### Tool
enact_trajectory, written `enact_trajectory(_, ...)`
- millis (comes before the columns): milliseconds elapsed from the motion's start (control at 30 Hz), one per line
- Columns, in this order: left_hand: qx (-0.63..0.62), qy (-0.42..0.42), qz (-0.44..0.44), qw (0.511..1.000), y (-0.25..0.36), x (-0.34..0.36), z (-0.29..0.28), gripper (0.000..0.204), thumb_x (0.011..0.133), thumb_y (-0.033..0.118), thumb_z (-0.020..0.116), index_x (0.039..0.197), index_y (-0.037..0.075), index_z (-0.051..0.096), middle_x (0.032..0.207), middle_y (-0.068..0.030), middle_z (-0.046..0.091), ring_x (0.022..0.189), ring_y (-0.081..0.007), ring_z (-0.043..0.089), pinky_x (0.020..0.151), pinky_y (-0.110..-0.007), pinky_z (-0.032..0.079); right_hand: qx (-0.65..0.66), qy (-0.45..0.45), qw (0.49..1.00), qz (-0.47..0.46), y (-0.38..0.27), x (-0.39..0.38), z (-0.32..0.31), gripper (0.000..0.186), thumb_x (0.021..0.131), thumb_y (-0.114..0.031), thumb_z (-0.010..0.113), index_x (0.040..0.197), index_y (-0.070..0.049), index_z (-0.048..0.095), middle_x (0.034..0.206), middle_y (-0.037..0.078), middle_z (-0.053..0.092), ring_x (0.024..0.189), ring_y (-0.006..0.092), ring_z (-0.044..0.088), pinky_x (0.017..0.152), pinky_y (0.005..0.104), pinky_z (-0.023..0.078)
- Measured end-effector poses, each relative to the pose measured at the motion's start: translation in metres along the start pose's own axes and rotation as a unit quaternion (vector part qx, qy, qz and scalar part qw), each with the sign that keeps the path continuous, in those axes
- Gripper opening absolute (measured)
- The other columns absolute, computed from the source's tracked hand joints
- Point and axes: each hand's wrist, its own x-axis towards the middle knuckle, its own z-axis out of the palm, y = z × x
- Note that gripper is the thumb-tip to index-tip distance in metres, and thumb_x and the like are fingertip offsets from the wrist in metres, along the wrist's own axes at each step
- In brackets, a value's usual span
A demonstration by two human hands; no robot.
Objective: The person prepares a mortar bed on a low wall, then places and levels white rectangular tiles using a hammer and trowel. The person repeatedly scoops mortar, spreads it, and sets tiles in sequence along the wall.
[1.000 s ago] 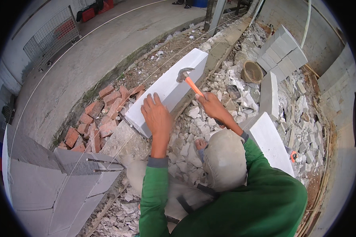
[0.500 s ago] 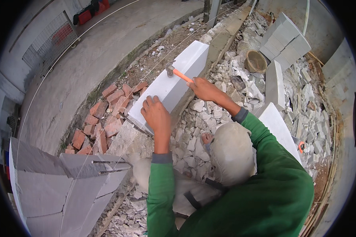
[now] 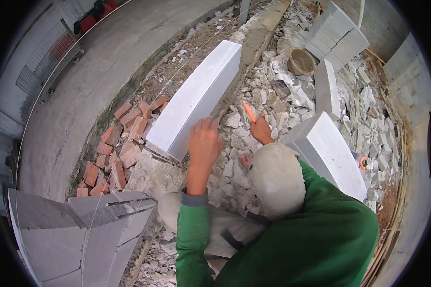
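A long white block [image 3: 191, 98] lies on the low wall base in front of me. My left hand [image 3: 204, 141] is at the block's near right edge, slightly blurred, its fingers stretched out and holding nothing. Whether it touches the block's side I cannot tell. To the right, over the rubble, my right hand [image 3: 260, 130] is closed round a hammer [image 3: 249, 112]. Its orange handle sticks up from the fist, and the hammer's head does not show.
Broken red bricks [image 3: 111, 158] are heaped left of the block. A grey block wall [image 3: 48, 239] with metal rods stands near left. Right are another white block [image 3: 328, 150], a bucket [image 3: 301, 61] and stacked blocks [image 3: 337, 36]. Strings [image 3: 182, 79] cross the block area.
My right hand has drawn the hammer off the block's top, back and down to the right. My left hand has shifted from the top to the block's right edge. The view has moved slightly.
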Motion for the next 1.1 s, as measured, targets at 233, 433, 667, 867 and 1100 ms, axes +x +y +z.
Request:
enact_trajectory(233, -0.091, -0.287, -0.056, 0.952, 0.031, -0.013, 0.032, 0.04, 0.086, 0.025, 0.079, 0.119, 0.003, 0.07, 0.114, -0.0225, 0.073, 0.112, -0.0403, 0.068, 0.093, -0.05, 0.055, -0.133, 0.039, 0.99, -0.002, 0.128, 0.011, 0.083, 0.03, 0.093, -0.02, 0.066, 0.115, -0.002, 0.058, 0.116, 0.023, 0.068, 0.106, 0.0477, 0.068, 0.088, 0.0591, 0.055)
enact_trajectory(433, -0.036, -0.257, -0.089, 0.962, 0.014, -0.012, 0.052, 0.029, 0.083, 0.021, 0.079, 0.105, 0.002, 0.073, 0.108, -0.021, 0.074, 0.102, -0.0402, 0.072, 0.085, -0.051, 0.058, -0.285, 0.123, 0.941, -0.133, 0.17, 0.009, 0.109, 0.031, 0.089, -0.02, 0.067, 0.116, -0.007, 0.058, 0.115, 0.012, 0.06, 0.111, 0.0357, 0.06, 0.089, 0.0528, 0.05)
enact_trajectory(667, -0.046, -0.225, -0.079, 0.97, 0.026, -0.016, 0.053, 0.017, 0.084, 0.013, 0.072, 0.096, 0.002, 0.074, 0.101, -0.0196, 0.075, 0.095, -0.0393, 0.075, 0.08, -0.05, 0.06, -0.296, 0.092, 0.934, -0.177, 0.172, 0.002, 0.096, 0.035, 0.088, -0.024, 0.068, 0.118, -0.007, 0.057, 0.114, 0.011, 0.061, 0.115, 0.0335, 0.055, 0.093, 0.0513, 0.046)
enact_trajectory(867, -0.035, -0.236, -0.057, 0.969, 0.033, -0.017, 0.053, 0.015, 0.084, 0.013, 0.071, 0.095, 0.003, 0.074, 0.1, -0.0189, 0.075, 0.095, -0.0389, 0.075, 0.079, -0.049, 0.06, -0.26, 0.13, 0.932, -0.215, 0.171, 0.003, 0.092, 0.029, 0.084, -0.024, 0.068, 0.107, -0.009, 0.059, 0.109, 0.01, 0.062, 0.109, 0.0338, 0.057, 0.088, 0.0523, 0.046)
enact_trajectory(1100, -0.036, -0.229, -0.048, 0.972, 0.033, -0.017, 0.055, 0.014, 0.085, 0.012, 0.07, 0.095, 0.002, 0.074, 0.1, -0.0189, 0.075, 0.094, -0.0387, 0.075, 0.078, -0.049, 0.06, -0.238, 0.093, 0.946, -0.2, 0.166, 0.002, 0.087, 0.033, 0.087, -0.026, 0.067, 0.111, -0.005, 0.059, 0.11, 0.014, 0.063, 0.115, 0.0364, 0.056, 0.096, 0.0531, 0.045)
